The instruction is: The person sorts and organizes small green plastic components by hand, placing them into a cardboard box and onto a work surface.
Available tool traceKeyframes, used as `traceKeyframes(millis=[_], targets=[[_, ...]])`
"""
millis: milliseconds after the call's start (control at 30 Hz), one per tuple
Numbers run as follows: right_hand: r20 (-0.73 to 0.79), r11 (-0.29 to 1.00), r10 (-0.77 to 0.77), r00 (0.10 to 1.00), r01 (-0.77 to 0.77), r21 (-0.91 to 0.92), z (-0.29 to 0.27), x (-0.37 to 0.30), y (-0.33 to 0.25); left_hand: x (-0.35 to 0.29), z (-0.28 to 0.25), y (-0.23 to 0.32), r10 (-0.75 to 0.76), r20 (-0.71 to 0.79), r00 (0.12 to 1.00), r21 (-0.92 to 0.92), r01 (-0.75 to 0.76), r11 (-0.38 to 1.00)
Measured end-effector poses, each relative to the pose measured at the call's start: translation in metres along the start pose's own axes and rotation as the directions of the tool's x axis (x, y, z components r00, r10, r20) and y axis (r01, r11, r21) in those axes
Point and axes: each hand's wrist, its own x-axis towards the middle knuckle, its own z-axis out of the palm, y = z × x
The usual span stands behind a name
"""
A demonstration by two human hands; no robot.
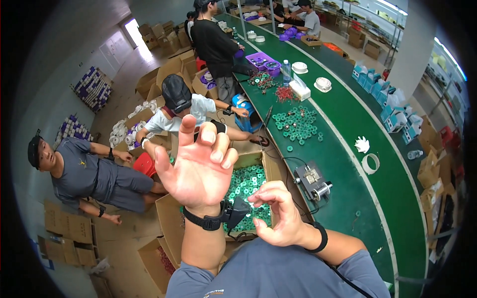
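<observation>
My left hand is raised with its palm toward me, fingers loosely curled and apart, holding nothing. A black strap circles that wrist and carries a small black device. Beside the device, my right hand has its thumb and fingers apart with nothing between them; its fingertips come close to the device. A dark band is on my right wrist. Behind and below both hands stands an open cardboard box full of small green ring-shaped parts, partly hidden by my hands.
At right runs a green workbench with a black machine, scattered green rings, red wire pieces and a white ring. One person bends ahead; another is at left, near a red stool.
</observation>
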Motion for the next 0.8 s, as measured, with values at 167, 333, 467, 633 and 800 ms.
traceKeyframes(millis=[167,333,467,633,800], targets=[[0.008,0.999,-0.049,0.999,0.049,-0.010,0.004,0.003,-0.002,-0.003,0.006,-0.004,0.016,0.066,0.998,0.058,-0.020,0.998],[0.018,0.996,-0.074,0.997,0.075,-0.041,0.004,-0.002,-0.003,-0.002,0.005,-0.007,0.009,-0.009,1.000,0.031,-0.008,0.999],[0.036,0.978,-0.131,0.991,0.135,-0.161,-0.006,0.006,-0.005,-0.002,-0.008,-0.017,0.164,-0.266,0.950,0.384,-0.051,0.922],[0.034,0.981,-0.089,0.995,0.093,-0.169,-0.008,0.006,-0.010,0.002,-0.030,-0.048,0.283,-0.243,0.928,0.846,0.060,0.530],[0.083,0.975,-0.072,0.994,0.088,-0.206,0.002,0.007,-0.013,-0.001,-0.049,-0.068,0.261,-0.274,0.926,0.946,0.210,0.246]])
